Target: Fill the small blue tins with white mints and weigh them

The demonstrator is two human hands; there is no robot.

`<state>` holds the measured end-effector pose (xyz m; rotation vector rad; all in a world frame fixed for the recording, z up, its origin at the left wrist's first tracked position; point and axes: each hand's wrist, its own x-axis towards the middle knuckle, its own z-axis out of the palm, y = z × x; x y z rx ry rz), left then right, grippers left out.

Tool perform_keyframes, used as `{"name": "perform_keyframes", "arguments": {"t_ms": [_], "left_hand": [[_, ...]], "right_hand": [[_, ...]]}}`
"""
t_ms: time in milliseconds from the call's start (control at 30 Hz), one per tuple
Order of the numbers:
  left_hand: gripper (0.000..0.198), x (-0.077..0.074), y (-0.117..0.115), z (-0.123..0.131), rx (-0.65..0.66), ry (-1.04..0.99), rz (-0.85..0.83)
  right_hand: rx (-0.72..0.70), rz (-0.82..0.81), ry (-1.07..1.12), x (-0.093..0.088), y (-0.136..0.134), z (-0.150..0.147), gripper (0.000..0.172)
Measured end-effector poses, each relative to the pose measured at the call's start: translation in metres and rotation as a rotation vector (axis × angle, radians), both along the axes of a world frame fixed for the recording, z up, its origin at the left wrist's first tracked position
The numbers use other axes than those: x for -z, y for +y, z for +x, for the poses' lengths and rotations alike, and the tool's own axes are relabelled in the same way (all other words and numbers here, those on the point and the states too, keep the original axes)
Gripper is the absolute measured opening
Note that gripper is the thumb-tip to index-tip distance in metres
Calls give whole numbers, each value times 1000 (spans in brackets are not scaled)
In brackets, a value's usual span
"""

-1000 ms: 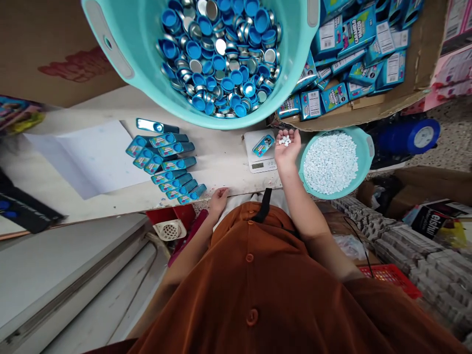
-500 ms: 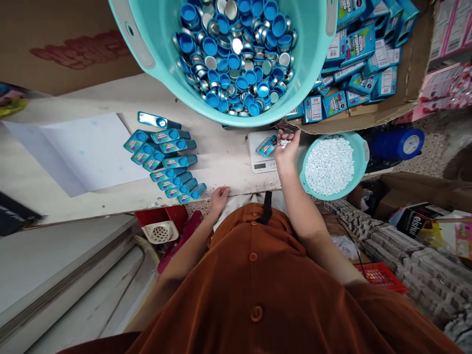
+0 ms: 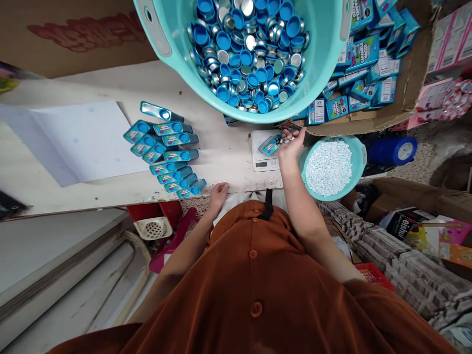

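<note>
My right hand [image 3: 292, 144], palm up with curled fingers, holds a few small white candies at the open end of a blue tin [image 3: 270, 145]. That tin lies on a white kitchen scale [image 3: 261, 165] with a small display. To the right of my right wrist stands a turquoise bowl [image 3: 359, 174] full of white candies [image 3: 328, 166]. At the table's front edge rests my left hand [image 3: 218, 193], its fingers loosely curled and nothing visible in them. Several blue tins [image 3: 177, 155] stand in a cluster left of the scale, beyond my left hand.
A large turquoise tub [image 3: 236, 112] holds many small blue and silver round lids [image 3: 245, 58]. Beside it a cardboard box [image 3: 409, 93] is filled with blue packets. White paper [image 3: 81, 142] lies on the left of the table [image 3: 217, 164]. A blue roll [image 3: 393, 150] sits at the right.
Fewer white candies show in my right hand, which stays by the tin's opening. The camera view has shifted slightly. My left hand stays at the table edge.
</note>
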<state>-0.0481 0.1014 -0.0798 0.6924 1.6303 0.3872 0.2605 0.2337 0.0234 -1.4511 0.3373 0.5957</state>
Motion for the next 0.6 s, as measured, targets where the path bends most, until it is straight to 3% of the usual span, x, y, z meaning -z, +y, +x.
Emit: {"name": "perform_keyframes", "arguments": {"t_ms": [600], "left_hand": [[27, -8, 1, 3, 21, 10, -18]], "right_hand": [[-14, -23, 38, -13, -5, 3, 40]]}}
